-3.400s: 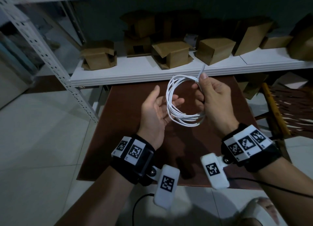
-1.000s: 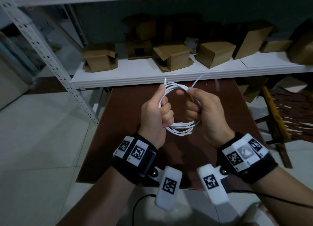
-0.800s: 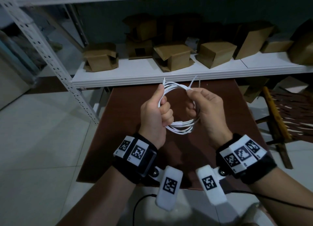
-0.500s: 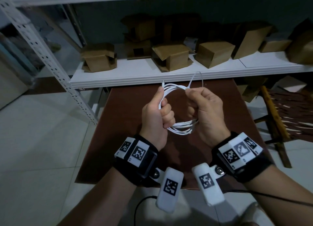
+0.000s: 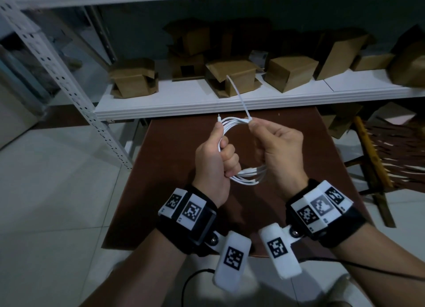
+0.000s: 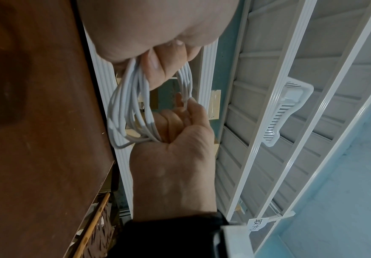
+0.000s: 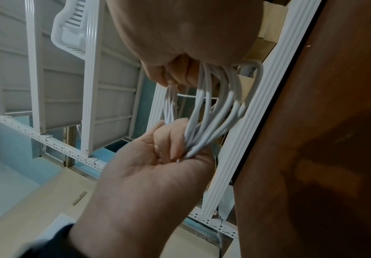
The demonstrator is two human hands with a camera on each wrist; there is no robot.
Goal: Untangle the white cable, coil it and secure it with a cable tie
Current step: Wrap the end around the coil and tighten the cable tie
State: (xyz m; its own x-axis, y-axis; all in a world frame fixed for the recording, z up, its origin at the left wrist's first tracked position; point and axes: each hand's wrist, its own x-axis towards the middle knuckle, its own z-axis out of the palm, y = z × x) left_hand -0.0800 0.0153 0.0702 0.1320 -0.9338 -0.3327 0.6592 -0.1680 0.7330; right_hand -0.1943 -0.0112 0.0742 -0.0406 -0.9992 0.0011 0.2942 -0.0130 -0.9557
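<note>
The white cable [image 5: 249,178] is wound into a small coil held above the brown table [image 5: 174,168]. My left hand [image 5: 226,155] grips the coil's left side, fingers curled round the strands. My right hand [image 5: 253,125] pinches the top right of the coil where the white cable tie [image 5: 239,97] wraps the strands; the tie's thin tail sticks up and to the left. One cable plug [image 5: 219,117] pokes up by my left thumb. In the right wrist view my left hand's fingers [image 7: 175,139] clamp the bundled cable [image 7: 213,113]. In the left wrist view the coil [image 6: 125,108] hangs between both hands.
A white shelf [image 5: 184,102] with several cardboard boxes [image 5: 232,77] runs just behind the table. A perforated white rack post [image 5: 76,86] slants down at the left. A woven chair [image 5: 391,145] stands at the right. Pale tiled floor [image 5: 57,191] surrounds the table.
My left hand, open 3.4 s ago, now grips the coil. My right hand shifted to the coil's top. The tie's tail, arcing right half a second ago, now points up-left.
</note>
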